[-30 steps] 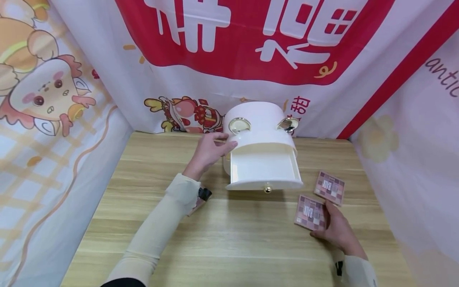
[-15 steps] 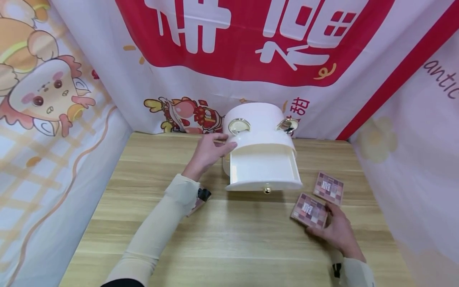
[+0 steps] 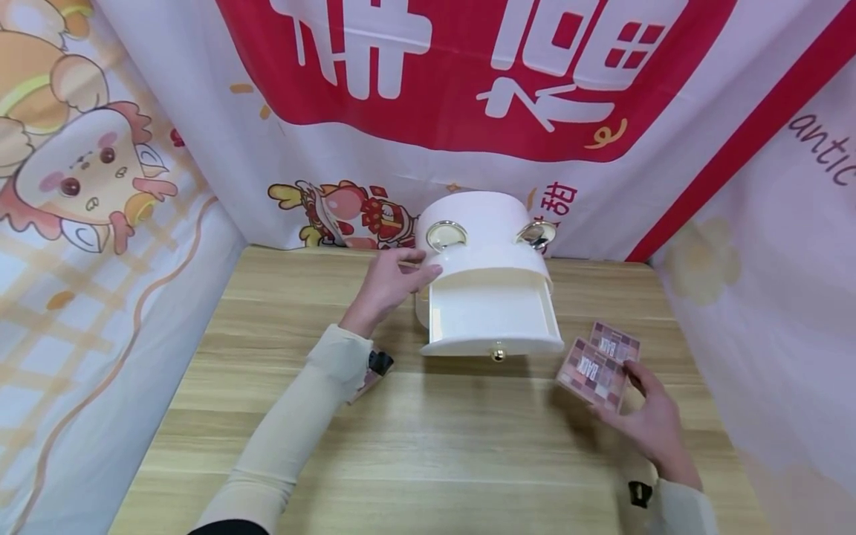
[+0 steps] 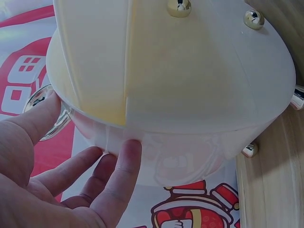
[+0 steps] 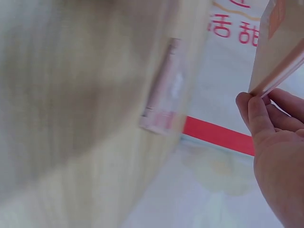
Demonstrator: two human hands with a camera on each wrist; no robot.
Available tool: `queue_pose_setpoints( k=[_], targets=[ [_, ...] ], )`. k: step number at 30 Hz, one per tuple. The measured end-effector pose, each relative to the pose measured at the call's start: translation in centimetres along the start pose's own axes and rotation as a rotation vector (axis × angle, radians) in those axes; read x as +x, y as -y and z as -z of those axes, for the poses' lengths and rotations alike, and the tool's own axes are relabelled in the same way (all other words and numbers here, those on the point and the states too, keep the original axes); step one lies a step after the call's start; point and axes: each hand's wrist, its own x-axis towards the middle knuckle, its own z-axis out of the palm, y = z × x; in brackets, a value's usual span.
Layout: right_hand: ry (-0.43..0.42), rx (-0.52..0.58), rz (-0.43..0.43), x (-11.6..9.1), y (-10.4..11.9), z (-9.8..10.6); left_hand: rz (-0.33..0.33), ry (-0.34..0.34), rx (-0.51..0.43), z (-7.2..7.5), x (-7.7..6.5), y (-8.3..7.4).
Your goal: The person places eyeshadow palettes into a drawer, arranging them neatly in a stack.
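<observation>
A rounded white storage box with gold-rimmed ovals stands at the back of the table, its front drawer pulled out and bare inside. My left hand rests against the box's left side, and the left wrist view has its fairly straight fingertips on the white wall. My right hand pinches a pink checkered eyeshadow palette by its edge. This palette is tilted up above the tabletop in the right wrist view. Partly behind it lies a second matching palette.
Near my left wrist, a pink flat item lies mostly hidden by the sleeve and a black wrist mount. Printed cloth hangs behind the wooden table and along both sides.
My right hand has lifted the near palette off the table, shifting it right and up so it now overlaps the second one. The left hand and the box have stayed put.
</observation>
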Motion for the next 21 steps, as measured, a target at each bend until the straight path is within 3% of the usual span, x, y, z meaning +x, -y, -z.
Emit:
queue_pose_setpoints(
  k=[11, 21],
  targets=[
    [-0.037, 0.044, 0.011, 0.9, 2.7, 2.7, 0.009, -0.001, 0.009, -0.1, 0.1, 0.1],
    [-0.036, 0.183, 0.115, 1.3, 6.3, 4.1, 0.018, 0.002, 0.01, -0.1, 0.0, 0.1]
  ],
)
